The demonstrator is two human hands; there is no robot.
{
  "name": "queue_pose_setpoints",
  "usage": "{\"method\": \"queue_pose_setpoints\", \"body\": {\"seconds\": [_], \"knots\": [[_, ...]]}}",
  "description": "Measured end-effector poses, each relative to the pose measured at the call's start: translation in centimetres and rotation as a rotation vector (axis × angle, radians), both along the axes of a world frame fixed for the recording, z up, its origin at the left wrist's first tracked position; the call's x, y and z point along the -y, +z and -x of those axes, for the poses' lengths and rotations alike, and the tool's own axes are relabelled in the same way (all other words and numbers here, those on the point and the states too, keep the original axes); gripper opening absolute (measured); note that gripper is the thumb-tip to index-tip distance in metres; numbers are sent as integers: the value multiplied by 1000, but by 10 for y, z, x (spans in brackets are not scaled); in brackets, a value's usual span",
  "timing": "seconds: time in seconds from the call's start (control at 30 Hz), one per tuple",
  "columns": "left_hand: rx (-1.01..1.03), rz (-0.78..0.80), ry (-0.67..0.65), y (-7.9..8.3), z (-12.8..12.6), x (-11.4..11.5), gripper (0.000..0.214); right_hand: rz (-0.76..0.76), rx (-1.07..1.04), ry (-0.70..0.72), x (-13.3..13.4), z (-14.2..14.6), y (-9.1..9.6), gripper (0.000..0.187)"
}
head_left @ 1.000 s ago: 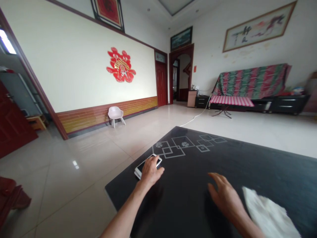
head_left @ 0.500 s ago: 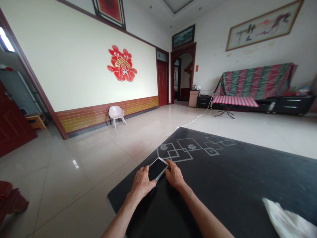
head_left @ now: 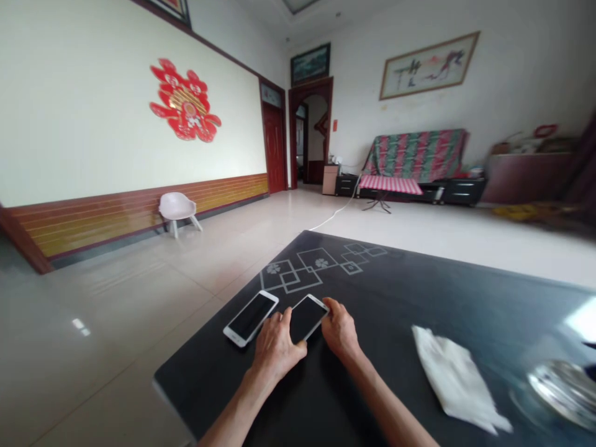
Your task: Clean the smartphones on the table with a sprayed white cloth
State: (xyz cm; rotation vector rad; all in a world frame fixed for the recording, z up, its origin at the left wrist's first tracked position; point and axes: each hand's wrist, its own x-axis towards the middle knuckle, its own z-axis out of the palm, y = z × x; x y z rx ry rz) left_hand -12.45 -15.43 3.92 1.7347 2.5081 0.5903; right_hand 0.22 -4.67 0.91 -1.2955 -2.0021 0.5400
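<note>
Two white-edged phones with dark screens lie on the black glass table [head_left: 419, 292]. My left hand [head_left: 278, 349] and my right hand [head_left: 341, 330] both grip the right phone [head_left: 307, 317], fingers curled on its left and right edges. The left phone [head_left: 251, 317] lies flat just beside my left hand, with no hand on it.
A white cloth [head_left: 454, 379] lies on the table to the right, with a glass dish [head_left: 565, 391] at the far right edge. On the tiled floor stand a small white chair [head_left: 178, 210] by the left wall, a covered sofa [head_left: 416, 155] and a low table [head_left: 388, 185] at the back.
A second phone now shows to the left of the held one. Both hands stay on the phone. The view has shifted, so the cloth appears closer and a glass dish has appeared.
</note>
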Motion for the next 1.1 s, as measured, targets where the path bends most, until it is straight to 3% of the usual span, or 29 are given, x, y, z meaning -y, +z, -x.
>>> {"method": "queue_pose_setpoints", "body": {"seconds": [0.13, 0.23, 0.43, 0.7, 0.87, 1.1], "knots": [[59, 54, -123, -9, -57, -11, 72, -4, 103, -129, 10, -70, -1, 45], [65, 75, -190, -13, -86, -14, 73, -5, 171, -160, 23, -105, 0, 43], [33, 82, -213, -15, -120, -14, 73, -43, 280, -198, 43, -154, 16, 41], [75, 143, -262, -12, -157, -10, 72, 63, 395, -505, 27, -235, 19, 39], [70, 135, -284, -20, -172, -9, 75, 107, 423, -542, 22, -246, 11, 42], [78, 151, -311, -25, -169, -12, 80, 195, 387, -559, 15, -236, 4, 59]]}}
